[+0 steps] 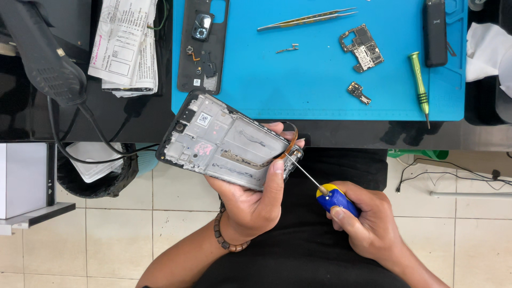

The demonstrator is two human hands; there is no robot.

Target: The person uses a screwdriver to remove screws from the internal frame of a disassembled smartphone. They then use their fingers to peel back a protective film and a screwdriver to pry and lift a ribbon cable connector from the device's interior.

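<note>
Silvery metal shows across the opened phone frame (226, 141), a black-edged shell stripped to its inner plate, with a small square label near its upper corner, pinkish marks in the middle and an orange flex ribbon curling at its right end. It sits tilted at the centre of the frame, clasped from below by the left hand (253, 197), thumb pressed on its lower right edge. The right hand (368, 224) is closed round the blue-and-yellow handle of a screwdriver (322, 189), whose thin shaft reaches the frame's right end. On the blue mat (320, 80) in the upper middle lie one pair of tweezers (306, 19), two circuit boards (361, 48), one green screwdriver (420, 85), one black back cover (202, 45) and one dark oblong case (435, 32).
</note>
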